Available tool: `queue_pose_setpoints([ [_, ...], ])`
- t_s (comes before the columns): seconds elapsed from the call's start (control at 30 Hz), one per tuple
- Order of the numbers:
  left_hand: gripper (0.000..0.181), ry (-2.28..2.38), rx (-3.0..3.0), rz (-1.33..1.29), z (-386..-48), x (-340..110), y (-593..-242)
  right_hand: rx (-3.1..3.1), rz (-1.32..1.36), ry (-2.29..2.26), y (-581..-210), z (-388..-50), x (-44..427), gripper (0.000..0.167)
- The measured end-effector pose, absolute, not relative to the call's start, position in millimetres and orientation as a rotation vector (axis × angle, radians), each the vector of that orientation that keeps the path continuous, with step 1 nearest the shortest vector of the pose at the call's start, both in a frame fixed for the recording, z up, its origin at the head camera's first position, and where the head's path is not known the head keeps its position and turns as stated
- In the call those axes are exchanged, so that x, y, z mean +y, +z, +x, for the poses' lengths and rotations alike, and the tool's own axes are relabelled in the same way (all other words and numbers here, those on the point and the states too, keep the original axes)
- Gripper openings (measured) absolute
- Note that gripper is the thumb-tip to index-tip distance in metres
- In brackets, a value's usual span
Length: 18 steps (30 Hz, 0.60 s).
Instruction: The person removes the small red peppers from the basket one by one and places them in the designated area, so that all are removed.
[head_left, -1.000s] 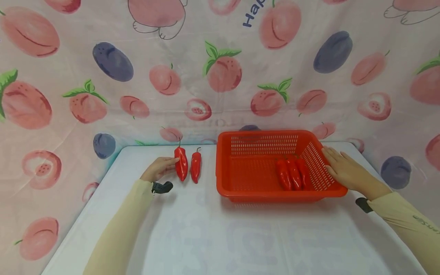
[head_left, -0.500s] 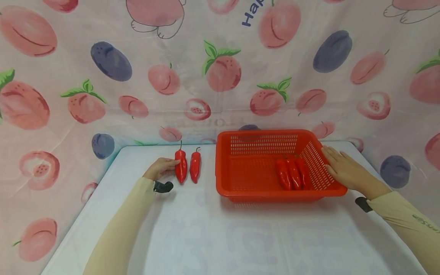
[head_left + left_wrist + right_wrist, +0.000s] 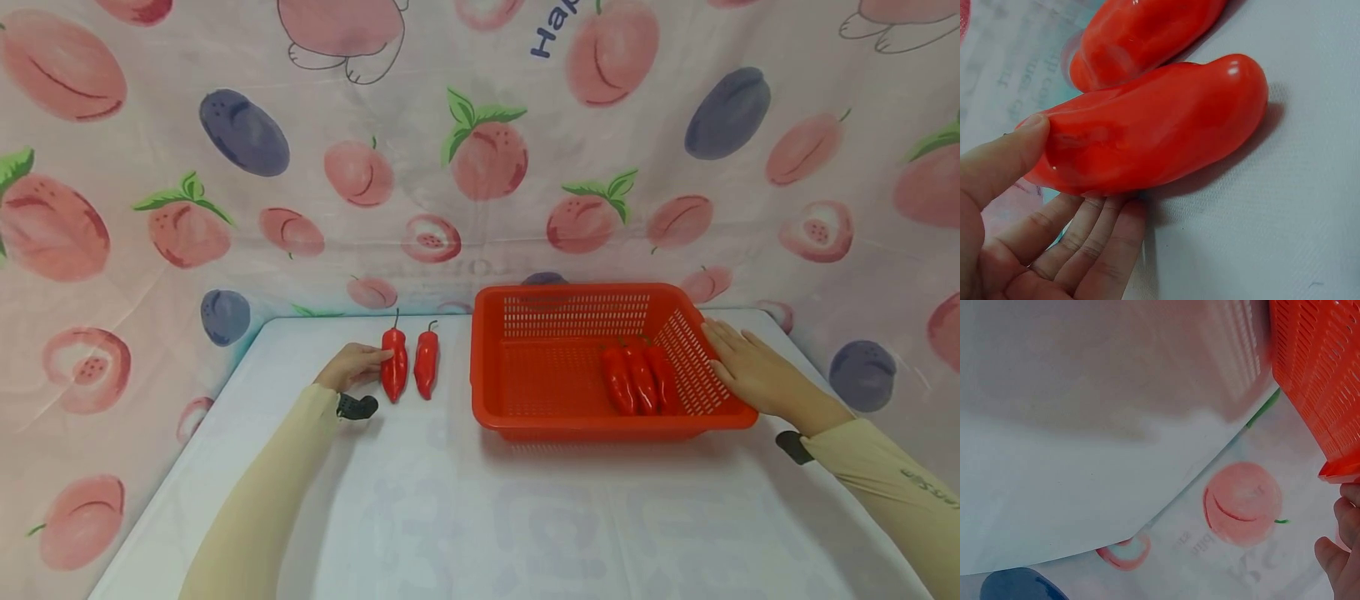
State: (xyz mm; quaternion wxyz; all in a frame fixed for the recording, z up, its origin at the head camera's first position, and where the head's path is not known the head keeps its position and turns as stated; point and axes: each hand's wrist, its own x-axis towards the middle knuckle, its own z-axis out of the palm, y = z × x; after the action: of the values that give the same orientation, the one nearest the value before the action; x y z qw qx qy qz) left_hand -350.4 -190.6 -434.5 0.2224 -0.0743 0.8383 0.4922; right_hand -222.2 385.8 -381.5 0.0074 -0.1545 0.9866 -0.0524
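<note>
Kinda cute pink backdrop [image 3: 517, 229] behind the white table [image 3: 480, 517], covered in cartoony peaches [image 3: 491, 162] and dark blue plum-looking fruits [image 3: 727, 114]. Some blue lettering [image 3: 555, 19] up top too.

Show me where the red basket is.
In the head view, the red basket stands right of centre on the white table, between two red peppers and the right hand at its right rim.

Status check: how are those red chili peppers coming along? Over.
Right hand touching red plastic basket. Left hand pinching one red chili pepper. Possibly in the way: second pepper, between that and basket.
</note>
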Motion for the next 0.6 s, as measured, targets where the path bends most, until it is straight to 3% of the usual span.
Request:
queue_pose_setpoints([
  [0.6,0.055,1.305,2.369,-0.245,-354.2,-187.6,-436.5,3.077,-0.464,-0.166,-380.7,-223.3,385.3,0.064],
])
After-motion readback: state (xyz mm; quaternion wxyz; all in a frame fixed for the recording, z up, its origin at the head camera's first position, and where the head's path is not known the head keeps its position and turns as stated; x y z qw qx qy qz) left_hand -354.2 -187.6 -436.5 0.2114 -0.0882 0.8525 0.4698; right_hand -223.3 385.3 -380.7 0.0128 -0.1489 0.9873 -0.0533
